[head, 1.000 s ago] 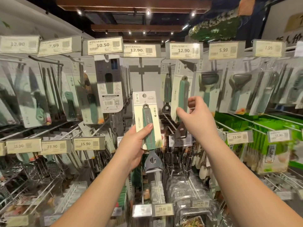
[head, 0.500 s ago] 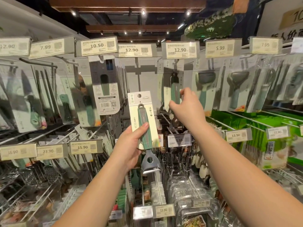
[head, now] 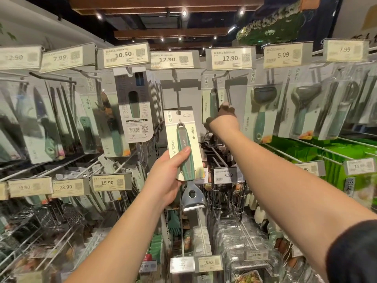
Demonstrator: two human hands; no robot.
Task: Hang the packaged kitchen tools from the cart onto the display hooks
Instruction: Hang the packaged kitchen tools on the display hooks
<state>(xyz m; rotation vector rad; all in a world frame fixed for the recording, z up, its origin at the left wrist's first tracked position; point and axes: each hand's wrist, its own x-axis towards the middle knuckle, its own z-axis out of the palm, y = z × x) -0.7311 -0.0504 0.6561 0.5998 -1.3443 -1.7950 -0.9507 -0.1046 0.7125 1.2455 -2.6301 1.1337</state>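
My left hand [head: 166, 176] grips a packaged green-handled scraper [head: 184, 148] on a cream card, held upright in front of the display. My right hand [head: 223, 117] reaches far forward, its fingers in shadow on a second packaged green-handled tool [head: 212, 103]. That card hangs on the display hook [head: 219, 77] under the right-hand 12.90 price tag [head: 230, 58]. How the fingers lie on it is hidden. The hook [head: 174, 75] under the left 12.90 tag looks bare.
Rows of hooks with packaged knives [head: 40, 119], a grater pack [head: 133, 105] and peelers [head: 263, 107] fill the upper wall. Lower wire hooks carry graters, clear boxes [head: 234, 242] and green packs [head: 318, 152]. Price-tag strips jut out at each hook's tip.
My right hand has pushed the second package up and back onto the hook under the 12.90 tag. My left hand has stayed at about the same place with its scraper.
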